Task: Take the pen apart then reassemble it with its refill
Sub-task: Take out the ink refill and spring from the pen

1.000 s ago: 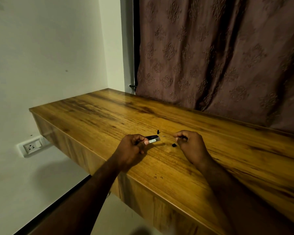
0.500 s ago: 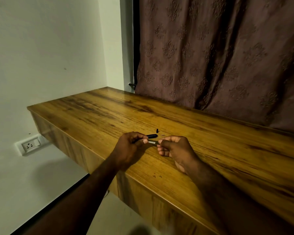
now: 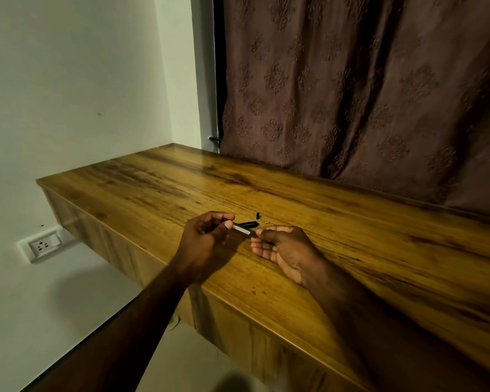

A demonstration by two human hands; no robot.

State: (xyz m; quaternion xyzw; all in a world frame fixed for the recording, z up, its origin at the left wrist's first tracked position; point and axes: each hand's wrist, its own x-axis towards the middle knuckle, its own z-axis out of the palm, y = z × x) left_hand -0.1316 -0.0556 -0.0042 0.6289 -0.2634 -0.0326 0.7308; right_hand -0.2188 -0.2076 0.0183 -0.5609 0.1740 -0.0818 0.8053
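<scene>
Left hand pinches the pale pen barrel over the table, and right hand pinches its 3 o'clock end. A black piece lies on the table just at the barrel's 12 o'clock.

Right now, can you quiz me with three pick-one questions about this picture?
1. Where is the socket? A on the wall below the table; B on the ceiling; C on a chair.
2. What colour is the curtain? A green; B brown; C white.
3. What is the left hand doing? A lying flat; B waving; C holding the pen.
Answers: A, it sits on the wall under the table's edge; B, its cloth looks brown; C, its fingers curl round the pen.
</scene>
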